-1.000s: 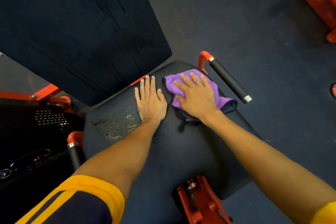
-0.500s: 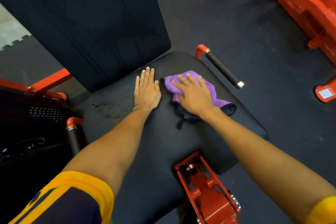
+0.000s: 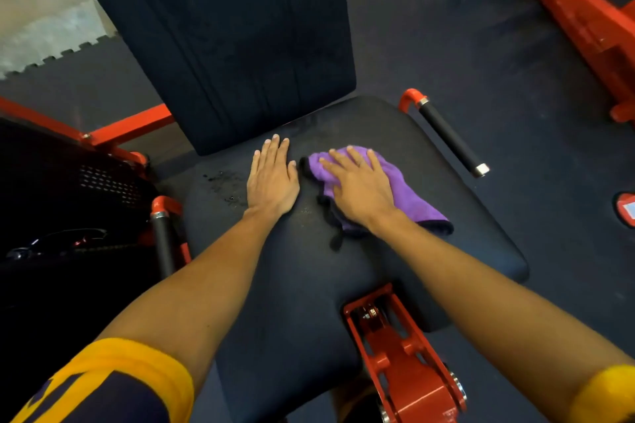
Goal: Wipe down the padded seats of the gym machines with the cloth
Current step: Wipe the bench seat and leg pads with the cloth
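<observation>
1. Dark rubber flooring surrounds the padded seat.
2. Purple cloth lies right of the seat's middle, pressed flat under the right hand, whose fingers are straight.
3. Left hand rests flat on the seat and grasps nothing.
4. Wiping seems under way. The next sweep should probably cover the specks near the seat's left edge.

The left sleeve is navy with yellow bands, the right sleeve yellow-cuffed.
</observation>
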`<state>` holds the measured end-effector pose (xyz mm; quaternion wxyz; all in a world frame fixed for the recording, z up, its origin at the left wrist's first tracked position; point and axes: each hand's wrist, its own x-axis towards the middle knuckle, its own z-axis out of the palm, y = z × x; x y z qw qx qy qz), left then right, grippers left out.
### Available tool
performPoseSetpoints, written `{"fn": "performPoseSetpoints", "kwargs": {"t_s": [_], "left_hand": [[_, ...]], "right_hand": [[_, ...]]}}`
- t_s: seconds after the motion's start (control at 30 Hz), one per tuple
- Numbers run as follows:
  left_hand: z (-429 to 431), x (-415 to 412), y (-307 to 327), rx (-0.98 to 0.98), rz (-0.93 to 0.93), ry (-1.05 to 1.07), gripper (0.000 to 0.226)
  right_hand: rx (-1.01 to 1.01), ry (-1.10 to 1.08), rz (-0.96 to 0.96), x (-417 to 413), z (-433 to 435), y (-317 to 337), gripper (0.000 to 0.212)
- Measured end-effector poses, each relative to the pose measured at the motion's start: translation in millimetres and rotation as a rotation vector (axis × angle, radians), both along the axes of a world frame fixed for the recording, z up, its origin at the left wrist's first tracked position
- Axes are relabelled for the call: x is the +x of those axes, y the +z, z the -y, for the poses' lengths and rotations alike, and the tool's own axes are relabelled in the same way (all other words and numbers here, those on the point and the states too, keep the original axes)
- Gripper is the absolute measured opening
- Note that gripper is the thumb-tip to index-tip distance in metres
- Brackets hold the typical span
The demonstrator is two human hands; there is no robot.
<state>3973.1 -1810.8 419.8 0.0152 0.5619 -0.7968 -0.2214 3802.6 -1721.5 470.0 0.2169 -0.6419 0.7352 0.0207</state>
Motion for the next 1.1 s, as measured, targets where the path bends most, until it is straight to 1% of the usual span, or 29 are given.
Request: {"fn": "performPoseSetpoints", "kwargs": {"t_s": [0.1, 0.2, 0.27, 0.33, 0.4, 0.47, 0.5, 0.57, 0.67, 0.7, 0.73, 0.8, 0.87, 0.9, 0.93, 1.0, 1.03, 1.1], "left_hand": [[1.7, -1.5, -2.9, -0.012, 0.011, 0.01, 0.055], [7.2, -0.4, -4.4, -0.028, 0.002, 0.037, 0.052], [19.4, 3.1, -5.0, -0.012, 0.004, 0.063, 0.051], [30.1, 5.8, -7.8, 0.001, 0.015, 0.049, 0.052], [34.7, 8.4, -11.3, -0.02, 0.041, 0.007, 0.052], [34.9, 9.2, -14.7, -0.046, 0.046, -0.001, 0.053], [33.5, 8.9, -15.4, -0.049, 0.044, 0.013, 0.053], [32.3, 8.2, -17.5, -0.057, 0.042, 0.03, 0.053], [32.9, 8.3, -20.3, -0.063, 0.065, 0.022, 0.055], [34.3, 8.1, -22.6, -0.064, 0.08, 0.017, 0.056], [34.7, 8.2, -23.8, -0.063, 0.095, 0.016, 0.057], [34.0, 9.4, -24.4, -0.062, 0.112, 0.011, 0.061], [34.2, 9.3, -23.5, -0.054, 0.109, 0.009, 0.062], [35.4, 8.5, -22.6, -0.053, 0.106, 0.013, 0.062], [34.5, 8.6, -21.6, -0.054, 0.102, 0.015, 0.061], [35.2, 7.0, -19.7, -0.047, 0.099, 0.02, 0.06], [34.8, 7.5, -19.3, -0.048, 0.105, 0.023, 0.06], [34.6, 6.9, -19.4, -0.052, 0.115, 0.023, 0.061]], "right_hand": [[-0.005, -0.088, -0.031, -6.7, 67.6, -13.9, 0.058], [-0.012, -0.153, -0.013, 3.0, 97.8, -21.4, 0.054], [-0.05, -0.125, 0.002, 15.3, 79.4, -17.1, 0.051], [-0.11, -0.016, 0.027, 24.3, 40.3, -12.8, 0.052], [-0.143, 0.109, 0.099, 20.3, 10.4, -10.7, 0.052], [-0.194, 0.166, 0.144, 5.1, 11.0, -12.3, 0.046], [-0.209, 0.147, 0.14, -2.9, 21.1, -15.1, 0.042], [-0.227, 0.027, 0.096, -15.3, 57.2, -23.8, 0.037], [-0.15, -0.184, -0.035, -13.6, 119.9, -34.2, 0.037], [-0.1, -0.201, -0.063, -4.0, 136.1, -36.1, 0.04], [-0.058, -0.17, -0.069, 7.7, 147.2, -35.9, 0.044], [-0.055, -0.008, -0.038, 25.4, 148.4, -37.7, 0.049], [-0.109, 0.145, 0.003, 14.0, 139.4, -38.6, 0.049], [-0.117, 0.169, -0.003, -4.9, 141.4, -38.3, 0.049], [-0.097, 0.156, -0.032, -24.5, 142.8, -39.8, 0.049], [0.011, 0.054, -0.093, -58.7, 148.4, -41.8, 0.049], [0.036, -0.002, -0.107, -65.3, 150.6, -42.7, 0.047], [0.021, -0.062, -0.123, -55.3, 155.6, -40.4, 0.043]]}}
